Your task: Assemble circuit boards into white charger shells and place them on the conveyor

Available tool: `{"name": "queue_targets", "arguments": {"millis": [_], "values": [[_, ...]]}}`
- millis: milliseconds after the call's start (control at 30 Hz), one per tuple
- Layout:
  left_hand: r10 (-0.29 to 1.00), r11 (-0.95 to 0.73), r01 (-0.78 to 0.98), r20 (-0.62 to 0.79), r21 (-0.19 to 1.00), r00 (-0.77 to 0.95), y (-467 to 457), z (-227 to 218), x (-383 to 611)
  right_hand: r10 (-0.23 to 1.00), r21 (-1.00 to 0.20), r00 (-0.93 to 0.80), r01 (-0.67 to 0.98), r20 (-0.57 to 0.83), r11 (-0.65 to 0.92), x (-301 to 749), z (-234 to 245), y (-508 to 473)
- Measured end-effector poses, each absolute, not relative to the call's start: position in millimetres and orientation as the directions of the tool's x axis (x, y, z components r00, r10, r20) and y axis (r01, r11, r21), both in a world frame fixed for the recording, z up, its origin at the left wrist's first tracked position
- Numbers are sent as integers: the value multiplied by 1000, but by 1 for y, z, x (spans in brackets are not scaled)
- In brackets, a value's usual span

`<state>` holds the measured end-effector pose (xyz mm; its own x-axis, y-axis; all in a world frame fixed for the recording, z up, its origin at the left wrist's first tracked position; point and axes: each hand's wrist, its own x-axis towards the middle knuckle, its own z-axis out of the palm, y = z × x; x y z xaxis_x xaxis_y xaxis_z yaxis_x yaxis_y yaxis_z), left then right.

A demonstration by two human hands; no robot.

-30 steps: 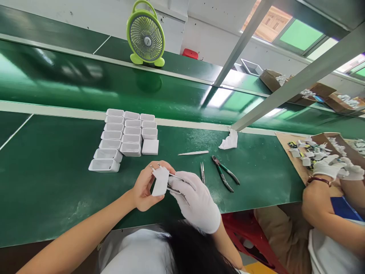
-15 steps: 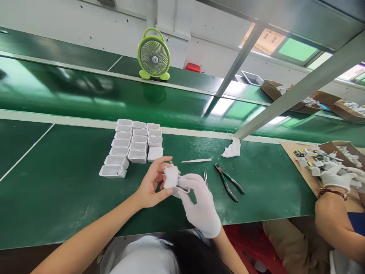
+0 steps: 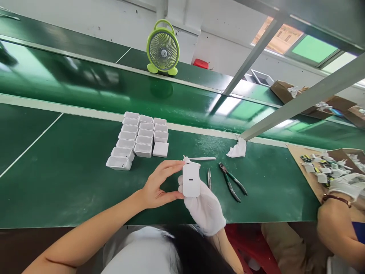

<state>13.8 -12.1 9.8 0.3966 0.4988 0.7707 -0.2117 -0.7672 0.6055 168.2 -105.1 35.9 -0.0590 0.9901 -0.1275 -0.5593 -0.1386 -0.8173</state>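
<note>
A white charger case [image 3: 191,186] is held up over the bench, its face with a small dark slot turned toward me. My left hand [image 3: 159,184], bare, pinches its left side, index finger at the top corner and thumb near the bottom. Behind and below the case, my right hand [image 3: 207,213] in a white glove grips it; some of its fingers are hidden. A small white piece [image 3: 186,160] shows at the case's top edge. Just right of the hands lie fine tweezers [image 3: 209,179] and green-handled pliers [image 3: 231,182]. A thin white tool [image 3: 203,158] lies beyond them.
Rows of open white cases [image 3: 127,143] stand left of the hands, with a closed white block [image 3: 160,149] at their corner. A green fan [image 3: 163,53] stands on the shelf. A co-worker's gloved hand [image 3: 345,186] is among parts at right; a crumpled white cloth [image 3: 238,148] lies by the post.
The case has been turned so its slotted face shows. The white wad seen in front of it earlier is gone from there. Both hands sit slightly farther right in view, and the view has shifted.
</note>
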Motion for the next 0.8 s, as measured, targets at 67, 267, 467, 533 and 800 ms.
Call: {"name": "queue_targets", "arguments": {"millis": [67,267,467,533,800], "values": [[530,-744,-211,752,634,392,-12,10,13,987,-810,-55,-566,-148,-153,166,36,-104],[551,-712,-239,736,661,393,-10,8,12,984,-797,-63,-580,-164,-170,162,32,-105],[759,-529,-167,552,832,345,-12,3,17,976,-988,186,-126,-110,-88,200,32,-49],[855,-384,-166,418,908,308,-11,-1,19,941,-998,335,30,-45,-59,229,27,-4],[900,-347,-100,361,933,246,0,-3,16,775,-895,608,426,173,-134,294,6,144]]}}
